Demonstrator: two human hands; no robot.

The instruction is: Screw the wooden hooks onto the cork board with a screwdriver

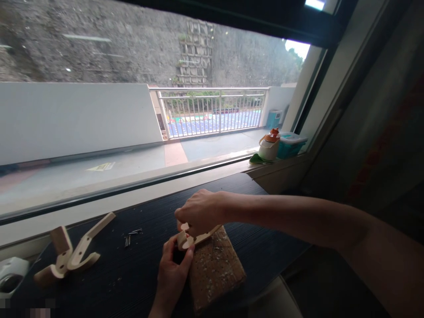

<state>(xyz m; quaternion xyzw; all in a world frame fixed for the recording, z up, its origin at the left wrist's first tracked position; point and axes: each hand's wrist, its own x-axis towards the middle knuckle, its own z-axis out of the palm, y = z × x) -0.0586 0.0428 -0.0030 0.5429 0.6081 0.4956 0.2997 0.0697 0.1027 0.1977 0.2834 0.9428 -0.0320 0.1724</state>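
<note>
My left hand (172,269) pinches the near end of a pale wooden hook-shaped piece (195,238) that rests on a pitted brown block (217,269). My right hand (200,212) reaches in from the right, fingers curled and pressed down on the same piece from above. What its fingertips grip is hidden under the knuckles. The block lies on a dark ribbed tabletop (132,269).
Two more pale wooden hook pieces (71,256) lie at the left of the tabletop. A few small nails (132,236) lie between them and my hands. A white object (9,274) sits at the far left edge. A white and orange pot (270,143) and a teal box (291,145) stand on the window sill.
</note>
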